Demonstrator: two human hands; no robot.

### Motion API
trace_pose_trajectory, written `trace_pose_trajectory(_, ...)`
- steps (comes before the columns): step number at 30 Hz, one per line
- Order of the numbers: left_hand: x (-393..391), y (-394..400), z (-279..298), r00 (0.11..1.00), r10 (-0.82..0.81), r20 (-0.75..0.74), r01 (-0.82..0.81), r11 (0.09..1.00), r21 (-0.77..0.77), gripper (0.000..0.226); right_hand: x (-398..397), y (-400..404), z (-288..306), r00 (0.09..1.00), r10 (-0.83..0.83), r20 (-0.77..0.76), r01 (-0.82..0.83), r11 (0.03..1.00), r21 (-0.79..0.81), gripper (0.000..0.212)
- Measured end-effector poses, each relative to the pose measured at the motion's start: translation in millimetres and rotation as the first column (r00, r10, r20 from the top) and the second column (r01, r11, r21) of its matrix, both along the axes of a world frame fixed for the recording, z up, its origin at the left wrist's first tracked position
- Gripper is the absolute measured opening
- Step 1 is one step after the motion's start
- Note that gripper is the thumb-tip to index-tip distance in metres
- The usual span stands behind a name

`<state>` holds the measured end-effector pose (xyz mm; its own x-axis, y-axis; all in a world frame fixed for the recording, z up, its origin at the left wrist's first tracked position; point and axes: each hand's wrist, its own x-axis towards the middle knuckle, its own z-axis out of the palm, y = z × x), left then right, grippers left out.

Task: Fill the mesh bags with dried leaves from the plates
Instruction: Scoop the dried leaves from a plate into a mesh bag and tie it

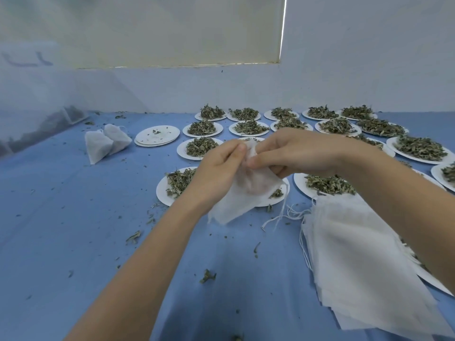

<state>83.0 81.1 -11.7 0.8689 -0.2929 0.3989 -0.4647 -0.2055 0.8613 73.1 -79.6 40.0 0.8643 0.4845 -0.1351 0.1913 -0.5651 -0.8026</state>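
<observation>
Both hands, the left hand [216, 166] and right hand [293, 151], pinch the mouth of an empty mesh bag [246, 193] above the near plate [163, 190] of dried leaves [178, 180] on the counter [73, 217].

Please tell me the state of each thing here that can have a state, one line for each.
White mesh bag in the hands: empty, mouth being pulled open.
Left hand: pinching the bag's rim.
Right hand: pinching the bag's rim.
Two white bags at far left: filled.
Stacked white paper plates: emptied.
Pile of white bags: flat, unfilled.
</observation>
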Motion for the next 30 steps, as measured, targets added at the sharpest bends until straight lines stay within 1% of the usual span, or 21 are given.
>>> trace_pose_trajectory(3,2,2,2,0.999,0.027,0.035,-0.029,0.998,0.053,0.033,4,3,-7,1.000,0.008,-0.027,-0.006,0.998,0.063,0.030)
trace_pose_trajectory(4,2,2,2,0.992,0.072,0.104,-0.083,0.992,0.098,0.029,5,6,-9,1.000,0.000,-0.024,0.002,0.996,0.093,0.026)
trace_pose_trajectory(5,2,3,1,0.953,0.161,0.257,-0.213,0.958,0.192,0.022,6,8,-11,1.000,-0.007,-0.020,0.009,0.993,0.120,0.023)
trace_pose_trajectory(6,1,5,3,0.851,0.261,0.456,-0.407,0.876,0.258,0.021,9,10,-14,1.000,-0.012,-0.014,0.014,0.990,0.142,0.021)
trace_pose_trajectory(7,0,6,3,0.717,0.304,0.628,-0.557,0.791,0.253,0.030,11,12,-16,1.000,-0.019,-0.007,0.020,0.986,0.167,0.021)
trace_pose_trajectory(8,0,7,0,0.634,0.270,0.725,-0.592,0.773,0.229,0.041,14,14,-18,0.999,-0.034,-0.004,0.034,0.979,0.202,0.022)
trace_pose_trajectory(9,-2,6,-4,0.615,0.207,0.761,-0.557,0.797,0.234,0.052,15,17,-20,0.998,-0.056,-0.012,0.058,0.966,0.253,0.022)
trace_pose_trajectory(10,-5,5,-8,0.652,0.133,0.747,-0.488,0.827,0.278,0.064,16,19,-20,0.997,-0.076,-0.034,0.082,0.947,0.312,0.022)
trace_pose_trajectory(11,-7,2,-11,0.704,0.080,0.706,-0.438,0.831,0.343,0.078,17,22,-21,0.995,-0.080,-0.062,0.097,0.925,0.367,0.023)
trace_pose_trajectory(13,-6,-3,-17,0.770,0.071,0.634,-0.424,0.799,0.426,0.107,18,27,-21,0.991,-0.048,-0.123,0.100,0.881,0.462,0.028)
trace_pose_trajectory(14,-4,-6,-20,0.776,0.097,0.624,-0.440,0.792,0.424,0.111,17,30,-22,0.988,-0.022,-0.152,0.096,0.861,0.499,0.030)
trace_pose_trajectory(15,-2,-7,-21,0.766,0.128,0.630,-0.459,0.796,0.396,0.104,17,32,-23,0.985,0.000,-0.174,0.093,0.846,0.526,0.031)
trace_pose_trajectory(16,0,-6,-20,0.743,0.154,0.651,-0.478,0.803,0.356,0.091,17,32,-24,0.982,0.020,-0.188,0.088,0.834,0.545,0.031)
trace_pose_trajectory(18,5,-2,-20,0.680,0.175,0.712,-0.507,0.813,0.285,0.070,18,29,-24,0.979,0.047,-0.198,0.074,0.823,0.563,0.032)
trace_pose_trajectory(19,7,2,-20,0.669,0.137,0.731,-0.495,0.815,0.300,0.067,18,27,-24,0.979,0.053,-0.198,0.068,0.827,0.559,0.033)
trace_pose_trajectory(21,11,10,-20,0.676,0.065,0.734,-0.469,0.807,0.359,0.069,19,21,-22,0.977,0.053,-0.206,0.069,0.837,0.543,0.034)
trace_pose_trajectory(23,14,15,-19,0.699,0.066,0.712,-0.481,0.781,0.400,0.074,20,18,-18,0.972,0.057,-0.230,0.078,0.840,0.537,0.037)
trace_pose_trajectory(25,18,16,-18,0.692,0.086,0.717,-0.502,0.771,0.392,0.070,21,22,-15,0.960,0.090,-0.266,0.081,0.820,0.567,0.040)
trace_pose_trajectory(27,19,18,-19,0.625,0.106,0.774,-0.551,0.762,0.341,0.058,20,29,-13,0.939,0.148,-0.310,0.081,0.782,0.619,0.047)
trace_pose_trajectory(29,20,21,-21,0.527,0.118,0.842,-0.604,0.749,0.273,0.049,20,36,-15,0.874,0.278,-0.399,0.085,0.720,0.689,0.072)
trace_pose_trajectory(30,20,22,-22,0.486,0.115,0.866,-0.619,0.745,0.248,0.045,20,39,-17,0.843,0.325,-0.429,0.092,0.698,0.710,0.078)
